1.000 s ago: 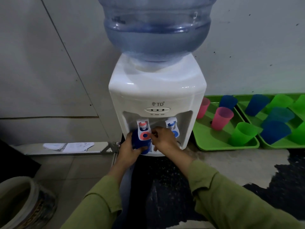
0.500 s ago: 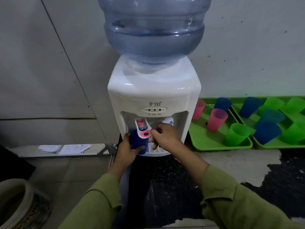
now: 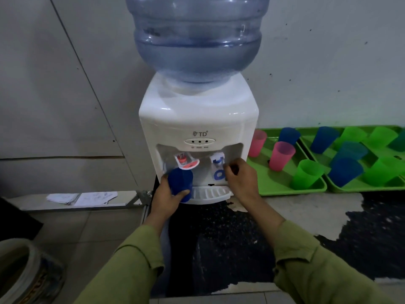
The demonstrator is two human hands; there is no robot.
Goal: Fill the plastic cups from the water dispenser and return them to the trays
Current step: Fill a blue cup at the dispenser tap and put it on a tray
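Observation:
A white water dispenser [image 3: 198,119] with a big blue bottle [image 3: 197,38] stands against the wall. My left hand [image 3: 167,195] grips a blue cup [image 3: 180,183] just under the red tap [image 3: 186,162], over the drip tray [image 3: 210,193]. My right hand [image 3: 240,178] hovers in front of the blue tap [image 3: 218,166], fingers loosely curled, holding nothing. Two green trays [image 3: 274,187] [image 3: 359,189] to the right carry several pink, blue and green cups, such as a pink cup [image 3: 280,155] and a green cup [image 3: 306,175].
A dark speckled counter surface [image 3: 219,242] runs below the dispenser. Papers [image 3: 81,197] lie on a ledge at the left. A round ceramic vessel [image 3: 19,275] sits at the bottom left. The wall stands close behind everything.
My right hand has left the red tap's lever and moved right, in front of the blue tap. The red lever has swung up. My left hand still holds the blue cup, slightly lower.

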